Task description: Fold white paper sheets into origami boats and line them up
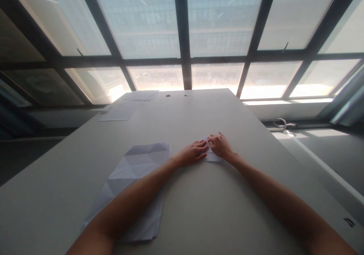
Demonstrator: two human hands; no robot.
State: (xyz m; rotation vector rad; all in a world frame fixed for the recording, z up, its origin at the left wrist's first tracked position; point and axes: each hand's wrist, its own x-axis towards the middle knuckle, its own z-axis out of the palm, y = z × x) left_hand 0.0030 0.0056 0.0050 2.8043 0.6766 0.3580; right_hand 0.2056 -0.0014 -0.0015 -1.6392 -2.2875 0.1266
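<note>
White folded paper (212, 157) on the white surface (196, 209), dark-framed windows (150, 20) beyond, is touched by the open left hand (193, 153); the right hand's (220, 145) grip is unclear.

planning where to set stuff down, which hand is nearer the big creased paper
Left. The left hand is to the right of the creased paper; the right hand is farther right, on the left hand's far side from it.

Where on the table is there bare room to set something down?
Free: the white table beyond the left hand and right hand, right of the flat sheets. Also between the creased sheet and right forearm. Crowded: around the folded paper under both hands; left forearm crosses the creased sheet.
</note>
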